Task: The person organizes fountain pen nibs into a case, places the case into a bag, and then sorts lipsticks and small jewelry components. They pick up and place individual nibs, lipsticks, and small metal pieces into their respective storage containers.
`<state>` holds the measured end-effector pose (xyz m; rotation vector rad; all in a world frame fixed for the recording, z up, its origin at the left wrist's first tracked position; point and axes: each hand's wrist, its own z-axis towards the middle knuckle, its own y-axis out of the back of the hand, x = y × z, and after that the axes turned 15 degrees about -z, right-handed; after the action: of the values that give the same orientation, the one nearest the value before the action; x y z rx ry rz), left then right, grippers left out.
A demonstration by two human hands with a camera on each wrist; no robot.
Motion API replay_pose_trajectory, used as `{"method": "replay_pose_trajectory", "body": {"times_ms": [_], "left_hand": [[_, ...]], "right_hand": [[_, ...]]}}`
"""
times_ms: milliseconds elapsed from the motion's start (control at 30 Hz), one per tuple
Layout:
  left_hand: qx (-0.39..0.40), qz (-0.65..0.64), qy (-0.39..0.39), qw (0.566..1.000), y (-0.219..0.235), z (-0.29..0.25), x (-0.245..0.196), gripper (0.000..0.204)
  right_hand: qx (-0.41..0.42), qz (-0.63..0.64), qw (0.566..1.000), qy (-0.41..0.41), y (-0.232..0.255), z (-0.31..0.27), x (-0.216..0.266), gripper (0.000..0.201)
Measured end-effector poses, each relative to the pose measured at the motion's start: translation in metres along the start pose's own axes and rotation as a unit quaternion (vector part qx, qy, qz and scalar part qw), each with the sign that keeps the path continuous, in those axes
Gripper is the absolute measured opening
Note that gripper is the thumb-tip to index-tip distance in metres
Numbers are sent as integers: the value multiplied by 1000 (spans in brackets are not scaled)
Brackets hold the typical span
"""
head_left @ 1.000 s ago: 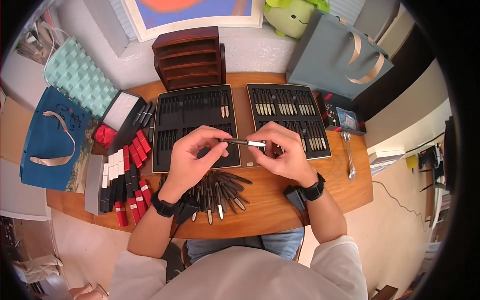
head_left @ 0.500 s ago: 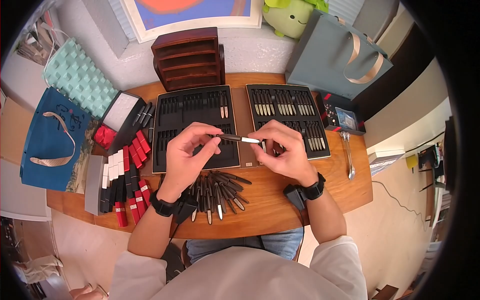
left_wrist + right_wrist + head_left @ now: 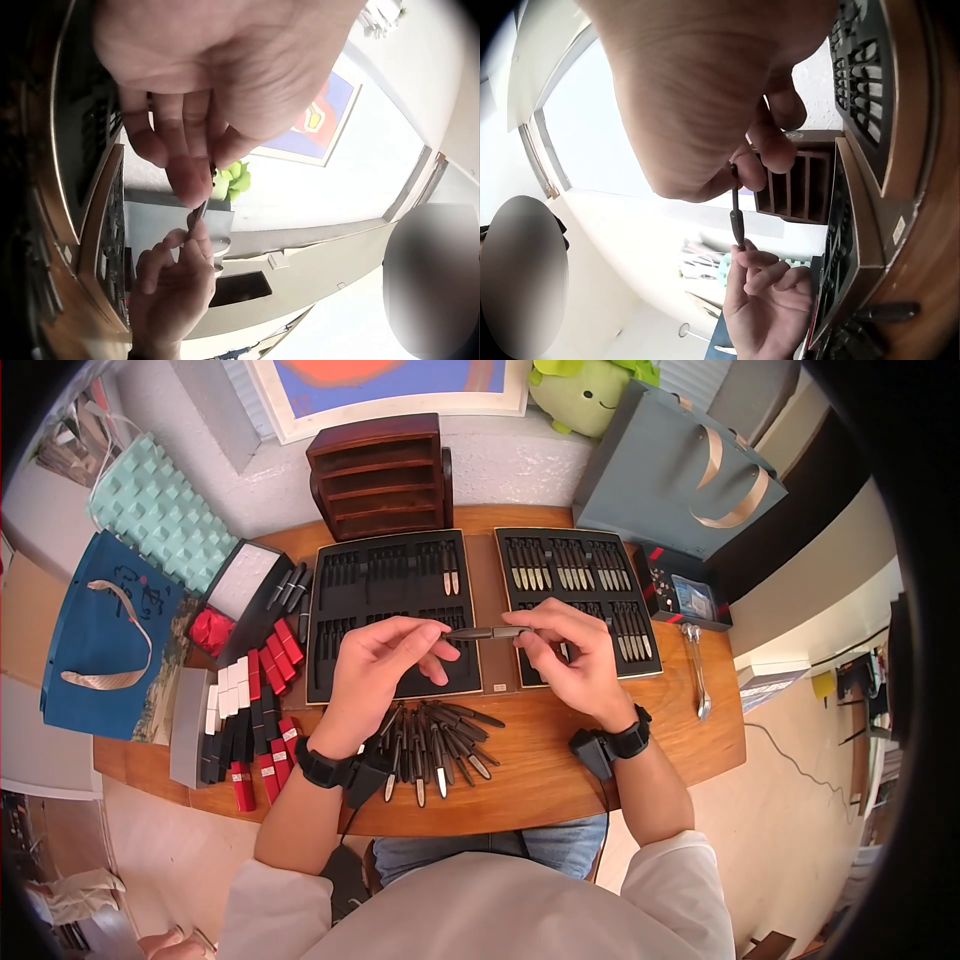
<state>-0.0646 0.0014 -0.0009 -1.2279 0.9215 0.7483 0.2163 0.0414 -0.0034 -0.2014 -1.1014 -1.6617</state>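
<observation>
Between the two hands is a slim dark pen-like stick (image 3: 487,633) with a thicker grey section, held level above the open case. My left hand (image 3: 385,665) pinches its left end between thumb and forefinger, the other fingers loosely bent. At the opposite end, my right hand (image 3: 572,660) grips it with thumb and fingertips. The stick (image 3: 737,217) runs from one set of fingertips to the other in the right wrist view. Below the hands, a fanned pile of similar dark sticks (image 3: 437,745), several with silvery tips, lies on the table.
The case's left tray (image 3: 392,600) has many dark slots and two sticks at upper right; its right tray (image 3: 570,590) holds rows of sticks. Red boxes (image 3: 280,655) and a blue bag (image 3: 110,640) stand left, spoons (image 3: 700,675) right, a small wooden shelf (image 3: 380,475) behind.
The stick has turned, so its bright silver face now looks dull grey. Both hands moved slightly right with it, and the left fingers changed their hold.
</observation>
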Motion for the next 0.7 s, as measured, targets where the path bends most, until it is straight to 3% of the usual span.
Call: {"method": "replay_pose_trajectory", "body": {"times_ms": [200,400,500,700], "left_hand": [[5,-23,8,1000,1,2,5,25],[6,97,6,995,3,6,25,21],[-14,91,-20,996,7,8,21,20],[-99,114,-60,987,11,13,17,20]], "right_hand": [[12,23,999,-20,-2,0,4,28],[76,27,996,-29,-11,5,17,26],[92,5,994,-55,-18,16,25,22],[66,-150,986,7,-19,69,26,17]]}}
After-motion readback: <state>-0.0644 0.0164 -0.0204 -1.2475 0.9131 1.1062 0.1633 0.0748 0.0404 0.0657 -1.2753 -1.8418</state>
